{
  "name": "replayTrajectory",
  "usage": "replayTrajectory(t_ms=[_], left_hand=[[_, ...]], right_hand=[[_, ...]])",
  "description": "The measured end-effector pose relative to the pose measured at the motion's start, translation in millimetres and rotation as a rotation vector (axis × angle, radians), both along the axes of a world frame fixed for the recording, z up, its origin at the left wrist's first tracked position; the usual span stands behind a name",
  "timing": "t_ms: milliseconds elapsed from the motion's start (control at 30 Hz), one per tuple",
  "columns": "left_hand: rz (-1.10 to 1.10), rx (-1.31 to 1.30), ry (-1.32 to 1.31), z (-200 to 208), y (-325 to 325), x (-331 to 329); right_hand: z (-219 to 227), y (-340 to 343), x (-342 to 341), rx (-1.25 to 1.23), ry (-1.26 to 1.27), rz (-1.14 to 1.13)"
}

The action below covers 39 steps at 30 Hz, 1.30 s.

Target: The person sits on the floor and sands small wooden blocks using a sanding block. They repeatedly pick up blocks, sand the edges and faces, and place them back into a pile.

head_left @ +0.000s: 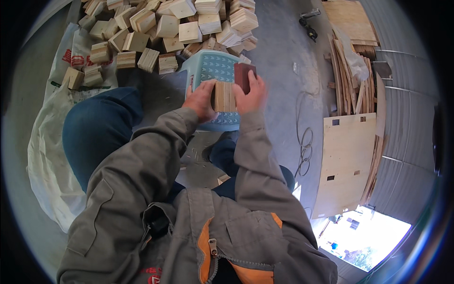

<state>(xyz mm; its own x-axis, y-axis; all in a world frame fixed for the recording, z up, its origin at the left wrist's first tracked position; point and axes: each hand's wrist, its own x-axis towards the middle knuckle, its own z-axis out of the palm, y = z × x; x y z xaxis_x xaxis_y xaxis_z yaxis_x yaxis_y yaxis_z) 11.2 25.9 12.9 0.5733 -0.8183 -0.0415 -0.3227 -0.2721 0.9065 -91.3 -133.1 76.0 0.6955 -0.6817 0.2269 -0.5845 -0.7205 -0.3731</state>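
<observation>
Over a light blue plastic stool (218,65), my left hand (201,100) is closed on the left side of a plywood block (223,97), whose layered edges face up. My right hand (253,96) grips a dark red rectangular block (242,78). Its thumb lies against the right side of the plywood. The red block sits just past the plywood's far right corner; whether the two touch, I cannot tell. My fingers hide the plywood's sides.
A large heap of square plywood blocks (168,26) rises beyond the stool. A white plastic sack (52,156) lies at left. Rightward are a coiled cable (305,151), a power tool (308,27) on the floor, wood strips (347,80) and a leaning plywood sheet (345,163).
</observation>
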Motion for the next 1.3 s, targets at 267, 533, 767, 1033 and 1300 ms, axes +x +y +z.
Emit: replayTrajectory(t_ms=[267,533,767,1033,1300], left_hand=[[-0.002,0.032,-0.036,-7.3,-2.6,1.1],[-0.01,0.084,-0.074,-4.5,-2.3,3.6],[-0.074,0.033,-0.059,19.7,-0.2,10.4],[-0.049,-0.154,0.035,18.4,1.6,6.4],[-0.069,-0.289,-0.065,5.4,3.2,2.0]], right_hand=[[8.3,88.7,-107.1,-0.085,-0.02,0.125],[5.8,114.6,-147.5,0.108,-0.105,0.077],[-0.2,106.3,-154.5,0.187,-0.202,-0.02],[-14.9,97.9,-163.8,0.209,-0.276,-0.064],[-14.9,95.7,-161.9,0.24,-0.308,-0.107]])
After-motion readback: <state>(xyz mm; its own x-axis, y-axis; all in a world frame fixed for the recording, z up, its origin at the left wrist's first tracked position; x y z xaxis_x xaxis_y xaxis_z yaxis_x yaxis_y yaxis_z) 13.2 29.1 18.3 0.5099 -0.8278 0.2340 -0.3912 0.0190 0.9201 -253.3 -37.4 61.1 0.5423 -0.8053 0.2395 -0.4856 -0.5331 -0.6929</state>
